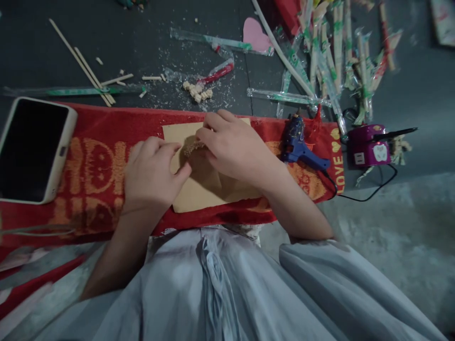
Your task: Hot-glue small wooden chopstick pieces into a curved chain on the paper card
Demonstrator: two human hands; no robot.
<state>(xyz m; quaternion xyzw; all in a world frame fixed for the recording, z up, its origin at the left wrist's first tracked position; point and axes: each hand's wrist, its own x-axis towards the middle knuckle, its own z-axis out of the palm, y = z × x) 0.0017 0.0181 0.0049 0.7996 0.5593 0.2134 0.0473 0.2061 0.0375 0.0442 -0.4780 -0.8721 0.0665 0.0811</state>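
A tan cardboard sheet [209, 189] lies on a red towel [92, 175] with orange lettering. On the sheet sits a small piece made of cut wooden bits [192, 148]. My left hand [151, 173] rests on the sheet's left edge with its fingers curled, thumb beside the wooden piece. My right hand [232, 144] lies over the sheet's upper part, fingers bent and pressing on the wooden piece from the right. Both hands pinch that piece between them.
A smartphone [31, 147] lies at the left on the towel. A blue glue gun [298, 144] rests at the towel's right end, beside a purple device [368, 144] with a cord. Wrapped chopsticks [330, 52], bare sticks [83, 66], wooden chunks [197, 91] and a pink heart [255, 34] lie beyond.
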